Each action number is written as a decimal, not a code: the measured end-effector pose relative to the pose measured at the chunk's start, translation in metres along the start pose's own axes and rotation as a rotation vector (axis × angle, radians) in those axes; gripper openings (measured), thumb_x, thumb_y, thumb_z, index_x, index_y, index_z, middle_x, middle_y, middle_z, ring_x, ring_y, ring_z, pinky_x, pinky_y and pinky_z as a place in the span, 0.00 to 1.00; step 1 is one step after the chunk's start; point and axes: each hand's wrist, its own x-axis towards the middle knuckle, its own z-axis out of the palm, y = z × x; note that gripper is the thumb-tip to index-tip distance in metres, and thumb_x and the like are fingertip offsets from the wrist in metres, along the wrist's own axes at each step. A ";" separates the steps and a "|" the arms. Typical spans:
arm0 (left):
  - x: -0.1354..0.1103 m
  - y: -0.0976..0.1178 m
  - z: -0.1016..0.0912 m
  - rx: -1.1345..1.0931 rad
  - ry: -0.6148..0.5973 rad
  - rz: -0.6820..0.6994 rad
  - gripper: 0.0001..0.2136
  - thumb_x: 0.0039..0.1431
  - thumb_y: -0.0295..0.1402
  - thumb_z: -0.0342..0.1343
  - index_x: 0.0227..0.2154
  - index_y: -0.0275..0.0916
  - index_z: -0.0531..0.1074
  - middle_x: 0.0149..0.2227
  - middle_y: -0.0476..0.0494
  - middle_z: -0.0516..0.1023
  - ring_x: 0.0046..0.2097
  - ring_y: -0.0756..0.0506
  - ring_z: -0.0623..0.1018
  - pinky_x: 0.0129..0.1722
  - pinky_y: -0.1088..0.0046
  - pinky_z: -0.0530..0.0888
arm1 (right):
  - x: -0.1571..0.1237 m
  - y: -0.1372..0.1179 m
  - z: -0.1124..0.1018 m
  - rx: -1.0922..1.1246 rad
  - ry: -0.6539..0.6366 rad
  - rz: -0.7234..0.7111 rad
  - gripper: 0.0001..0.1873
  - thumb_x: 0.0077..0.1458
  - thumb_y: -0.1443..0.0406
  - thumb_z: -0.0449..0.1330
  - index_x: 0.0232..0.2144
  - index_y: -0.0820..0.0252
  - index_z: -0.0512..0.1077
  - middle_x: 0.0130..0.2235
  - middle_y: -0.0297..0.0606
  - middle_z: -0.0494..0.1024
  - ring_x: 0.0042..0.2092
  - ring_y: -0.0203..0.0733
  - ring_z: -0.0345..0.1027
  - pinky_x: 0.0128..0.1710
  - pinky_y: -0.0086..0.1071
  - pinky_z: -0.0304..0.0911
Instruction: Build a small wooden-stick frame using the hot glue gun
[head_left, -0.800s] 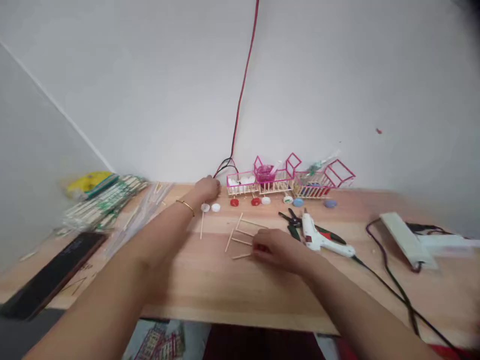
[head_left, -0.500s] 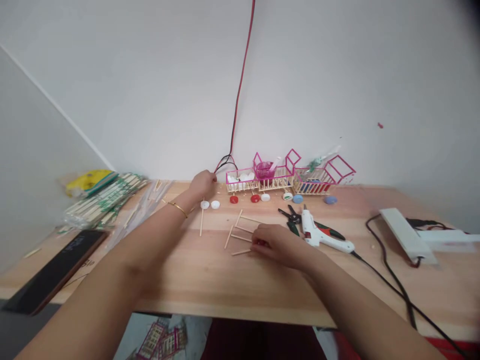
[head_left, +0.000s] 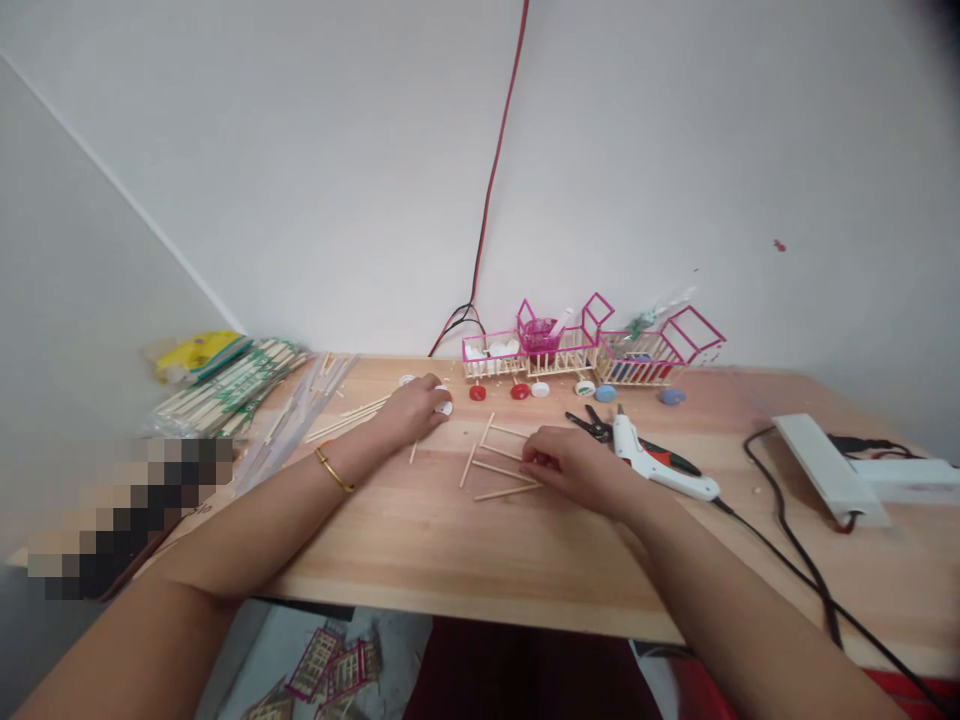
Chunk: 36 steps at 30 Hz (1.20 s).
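Observation:
My left hand (head_left: 418, 408) is at the back middle of the table, its fingers curled over a white bottle cap (head_left: 445, 408). Just behind that hand lies another white cap (head_left: 406, 380), and a short stick (head_left: 414, 453) pokes out below it. My right hand (head_left: 574, 465) rests with bent fingers pressed together at the right ends of several thin wooden sticks (head_left: 499, 467). What its fingertips grip, if anything, is hidden. These sticks lie flat, some lengthwise and two crosswise at their left ends.
Pink-edged stick carts (head_left: 559, 362) with bottle-cap wheels stand along the wall. Right of my right hand lie a white glue gun (head_left: 660, 472), black pliers (head_left: 589, 424) and a power strip (head_left: 829, 470). Bagged sticks (head_left: 225, 390) lie at left; stick panels (head_left: 330, 670) are below the table edge.
My left hand has come forward and right from the wall side onto the white bottle cap. My right hand stays by the sticks. The whole view has shifted slightly.

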 end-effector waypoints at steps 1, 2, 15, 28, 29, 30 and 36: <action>0.000 0.001 -0.001 -0.018 0.006 0.009 0.10 0.56 0.34 0.49 0.39 0.40 0.72 0.42 0.41 0.67 0.42 0.46 0.70 0.43 0.69 0.67 | 0.000 -0.001 -0.001 0.016 -0.012 -0.014 0.07 0.54 0.63 0.54 0.32 0.60 0.70 0.31 0.37 0.71 0.31 0.36 0.62 0.31 0.28 0.55; -0.001 0.001 -0.001 -0.036 0.013 0.017 0.10 0.56 0.33 0.49 0.39 0.40 0.72 0.42 0.41 0.67 0.42 0.46 0.70 0.43 0.69 0.67 | -0.001 -0.003 -0.001 0.032 -0.037 -0.035 0.07 0.54 0.63 0.54 0.33 0.60 0.70 0.32 0.37 0.71 0.32 0.36 0.62 0.32 0.28 0.56; 0.066 0.015 -0.053 -0.286 0.380 -0.029 0.13 0.47 0.30 0.58 0.39 0.39 0.73 0.42 0.43 0.71 0.44 0.48 0.71 0.46 0.71 0.68 | 0.002 -0.011 0.010 0.028 -0.183 -0.124 0.08 0.55 0.65 0.53 0.30 0.61 0.71 0.33 0.38 0.72 0.35 0.38 0.64 0.35 0.29 0.57; 0.105 0.005 -0.048 -0.394 0.098 -0.156 0.11 0.48 0.27 0.54 0.35 0.34 0.75 0.32 0.44 0.77 0.34 0.49 0.74 0.36 0.74 0.69 | 0.000 -0.012 0.010 0.002 -0.176 -0.153 0.08 0.56 0.66 0.51 0.30 0.60 0.70 0.33 0.38 0.72 0.35 0.37 0.64 0.35 0.29 0.56; 0.104 0.003 -0.049 -0.395 0.086 -0.137 0.10 0.48 0.28 0.54 0.34 0.34 0.76 0.33 0.44 0.77 0.35 0.49 0.74 0.36 0.75 0.69 | 0.000 -0.012 0.010 0.004 -0.176 -0.150 0.08 0.56 0.66 0.52 0.30 0.60 0.70 0.33 0.38 0.72 0.35 0.37 0.64 0.35 0.29 0.56; 0.103 0.001 -0.051 -0.386 0.086 -0.119 0.10 0.49 0.29 0.54 0.34 0.34 0.76 0.34 0.44 0.77 0.36 0.49 0.74 0.38 0.75 0.69 | 0.000 -0.012 0.010 0.005 -0.177 -0.147 0.08 0.56 0.66 0.52 0.30 0.60 0.70 0.33 0.38 0.72 0.35 0.37 0.64 0.34 0.29 0.57; 0.064 -0.024 -0.053 0.014 0.106 -0.359 0.14 0.50 0.32 0.51 0.40 0.38 0.74 0.42 0.43 0.76 0.42 0.45 0.74 0.42 0.71 0.68 | -0.001 -0.013 0.011 -0.010 -0.174 -0.154 0.08 0.55 0.66 0.51 0.29 0.61 0.70 0.32 0.38 0.72 0.35 0.37 0.64 0.34 0.29 0.56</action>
